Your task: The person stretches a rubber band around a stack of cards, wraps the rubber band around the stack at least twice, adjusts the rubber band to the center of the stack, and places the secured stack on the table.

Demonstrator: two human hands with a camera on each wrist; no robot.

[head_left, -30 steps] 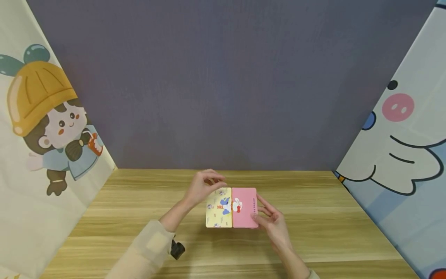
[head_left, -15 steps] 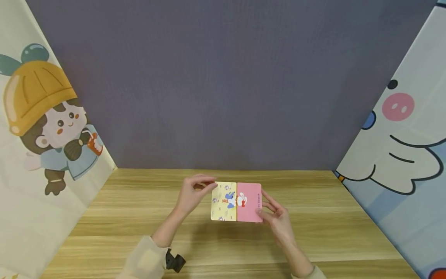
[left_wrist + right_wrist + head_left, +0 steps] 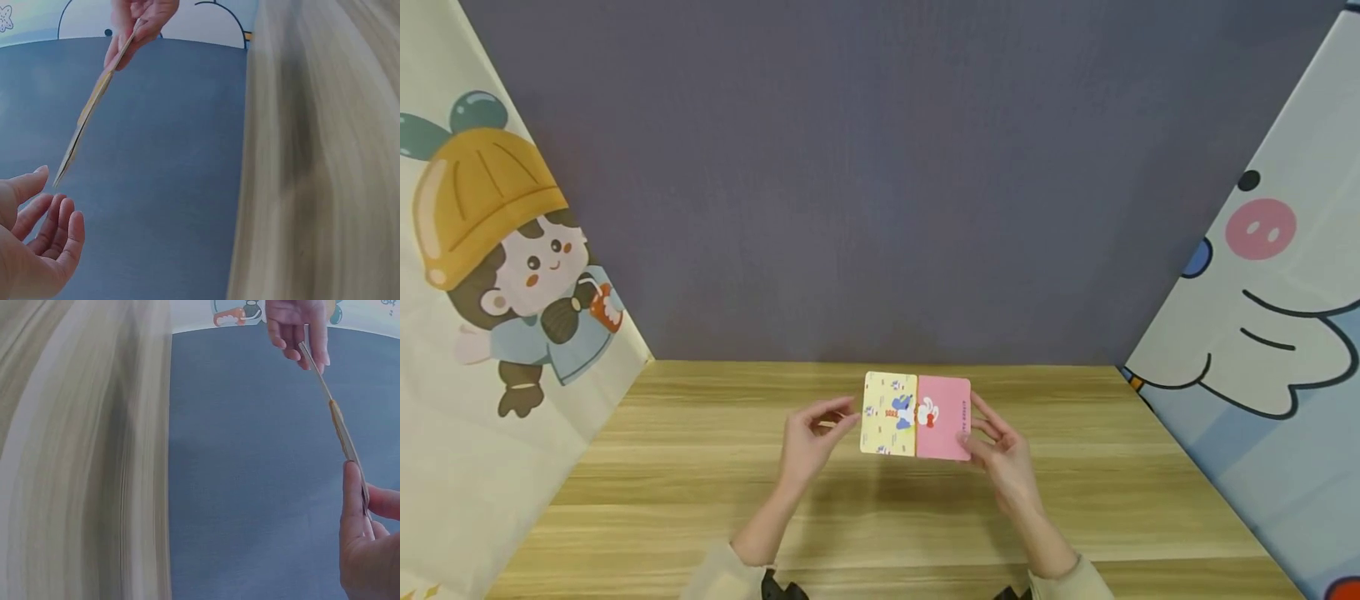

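A small notebook [image 3: 889, 433] is spread flat in the air above the table, its yellow half with a blue dog to the left and its pink half with a white rabbit to the right. Edge-on in the right wrist view, the notebook [image 3: 347, 440] looks thin, with an orange strip at its middle. My right hand [image 3: 1009, 471] pinches the pink half's outer edge between thumb and fingers. Beside the yellow edge is my left hand [image 3: 808, 442]. In the left wrist view, the left hand [image 3: 37, 244] has thumb and loosely bent fingers apart around the notebook's near end, without gripping it.
A wood-grain table [image 3: 700, 467] lies below, with the notebook's shadow on it. A dark grey panel [image 3: 880, 183] rises behind. Cartoon-printed cloths stand at the left [image 3: 445, 400] and right [image 3: 1307, 350] sides.
The notebook and right hand have moved away from me and slightly right. My left hand has dropped from the yellow half's upper corner to beside its left edge.
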